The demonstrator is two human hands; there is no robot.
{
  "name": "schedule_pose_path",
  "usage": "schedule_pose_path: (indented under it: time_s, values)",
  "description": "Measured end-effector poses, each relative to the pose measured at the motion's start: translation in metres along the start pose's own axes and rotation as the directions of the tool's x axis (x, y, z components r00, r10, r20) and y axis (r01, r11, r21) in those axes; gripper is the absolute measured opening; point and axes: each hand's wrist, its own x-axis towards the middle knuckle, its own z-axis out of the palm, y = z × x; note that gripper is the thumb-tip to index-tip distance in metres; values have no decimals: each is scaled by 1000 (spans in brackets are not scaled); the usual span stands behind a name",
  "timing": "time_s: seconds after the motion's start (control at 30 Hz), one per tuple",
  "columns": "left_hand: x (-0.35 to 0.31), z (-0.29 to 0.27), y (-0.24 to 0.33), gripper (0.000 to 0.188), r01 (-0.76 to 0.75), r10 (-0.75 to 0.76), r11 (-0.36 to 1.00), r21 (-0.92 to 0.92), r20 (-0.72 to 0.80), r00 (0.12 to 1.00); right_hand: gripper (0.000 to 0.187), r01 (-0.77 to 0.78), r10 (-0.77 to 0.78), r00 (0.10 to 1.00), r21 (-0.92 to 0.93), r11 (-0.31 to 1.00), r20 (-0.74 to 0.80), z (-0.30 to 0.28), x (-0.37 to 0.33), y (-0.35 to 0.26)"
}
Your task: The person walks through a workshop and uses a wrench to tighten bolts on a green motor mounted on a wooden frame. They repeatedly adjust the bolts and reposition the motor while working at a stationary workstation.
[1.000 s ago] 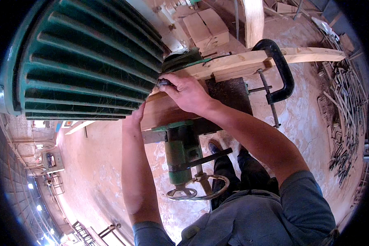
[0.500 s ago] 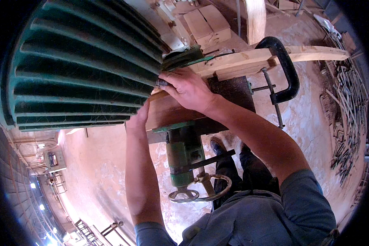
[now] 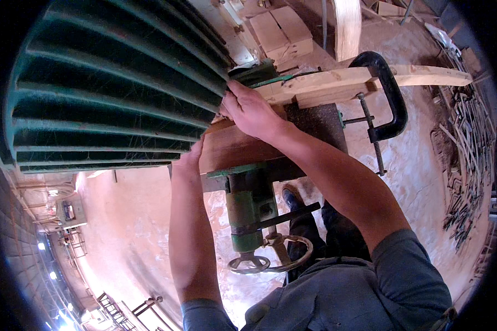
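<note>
My left hand [image 3: 190, 157] reaches under the lower edge of a large green ribbed housing [image 3: 116, 99]. Most of its fingers are hidden; the visible part lies beside the left end of a wooden block [image 3: 232, 146] on the machine's table [image 3: 317, 124]. My right hand [image 3: 255, 113] is closed with bent fingers at the housing's right edge, above the block. Its fingertips are partly covered, so what they grip cannot be made out. Behind it, a curved wooden board [image 3: 315, 83] is held by a black C-clamp [image 3: 395, 99].
Below the table stands a green column [image 3: 243, 215] with handwheels [image 3: 292, 254] and a lever [image 3: 290, 215]. Cardboard boxes [image 3: 281, 36] lie beyond the machine. An upright timber [image 3: 348, 27] stands at the back. Thin offcuts [image 3: 469, 160] are heaped at the right.
My right hand has shifted slightly, and a dark spot seen at its fingers earlier no longer shows. The housing appears slightly larger and further right as the view moves. My left hand stays near the block's left end.
</note>
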Motion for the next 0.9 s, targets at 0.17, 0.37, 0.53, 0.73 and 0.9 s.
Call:
schedule_pose_path:
  time_s: [0.17,0.37,0.53,0.73,0.9]
  values:
    - [5,17,-26,37,-20,30,993,119,-83,996,31,15,-30,994,-148,989,-106,4,1,-7]
    - [-10,19,-53,42,-213,318,743,635,-54,946,27,-506,494,858,65,860,138,-9,4,-72]
    - [1,16,-2,49,95,-104,971,220,33,994,39,-472,474,880,132,872,18,4,10,-27]
    - [3,14,10,45,152,-137,949,276,-73,988,29,-668,659,733,362,650,169,-22,15,-9]
    - [-10,-9,-25,32,40,-56,975,220,68,996,22,-206,206,979,100,974,10,-33,-14,-10]
